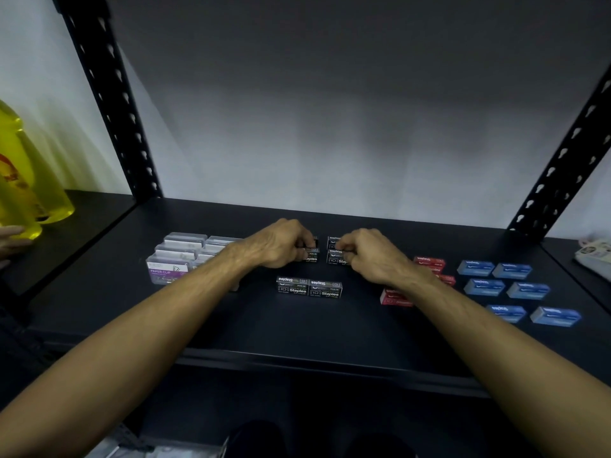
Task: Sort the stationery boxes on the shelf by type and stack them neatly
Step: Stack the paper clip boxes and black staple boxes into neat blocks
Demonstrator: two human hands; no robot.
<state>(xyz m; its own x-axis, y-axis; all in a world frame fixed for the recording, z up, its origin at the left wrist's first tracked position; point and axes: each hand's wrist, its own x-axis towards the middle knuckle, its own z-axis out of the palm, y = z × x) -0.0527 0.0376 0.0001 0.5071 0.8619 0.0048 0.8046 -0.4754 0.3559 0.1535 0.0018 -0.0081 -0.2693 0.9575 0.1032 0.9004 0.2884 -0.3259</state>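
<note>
Both arms are reaching over the dark shelf (251,325) toward its back middle. The left hand (281,244) is curling its fingers round a black staples box (310,256), which is sitting on the shelf with another black box partly hidden just behind it. The right hand (370,256) is pinching a second black staples box (335,257) at that box's right end; one more black box (332,241) is lying just behind this one. The two gripped boxes are lying near each other with a narrow gap between them. Nearer the front edge, a pair of black staples boxes (309,287) is sitting side by side, touching. To the left, clear paper clip boxes (180,259) are standing grouped in close rows, the left forearm crossing part of them. To the right, red staples boxes (428,264) are lying partly hidden behind the right wrist and forearm, and further right six blue boxes (506,287) are lying in three spaced rows of two. A yellow bottle (23,180) is standing on the neighbouring shelf at far left, with another person's fingers (10,238) touching its base.
</note>
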